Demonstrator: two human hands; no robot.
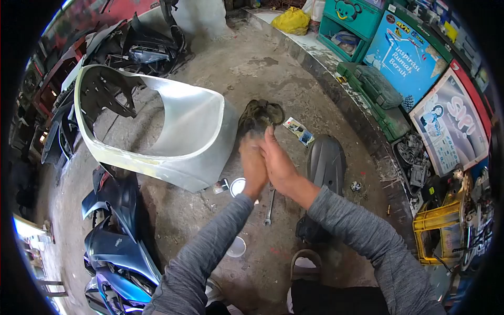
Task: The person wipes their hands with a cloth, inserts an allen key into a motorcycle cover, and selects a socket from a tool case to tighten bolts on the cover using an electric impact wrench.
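Observation:
My left hand (253,165) and my right hand (278,165) meet palm to palm above the concrete floor. The left fingers are smeared by motion, with a greyish haze around them. On the right hand the thumb stands up, apart from the other fingers, which are partly hidden; I see nothing held. Just beyond the fingertips lies a crumpled olive-brown item (275,111), its kind unclear. To the left rests a large pale primed body panel (202,155) with a wide opening. Under my wrists are a combination wrench (270,207) and a white round lid (238,187).
A long dark grey part (326,157) lies right of my hands, near a small printed packet (299,131). Blue-purple motorcycle fairings (118,247) stand at lower left. Along the right ledge are a green toolbox (378,86) and a yellow crate (438,228). A translucent cup (236,247) sits near my feet.

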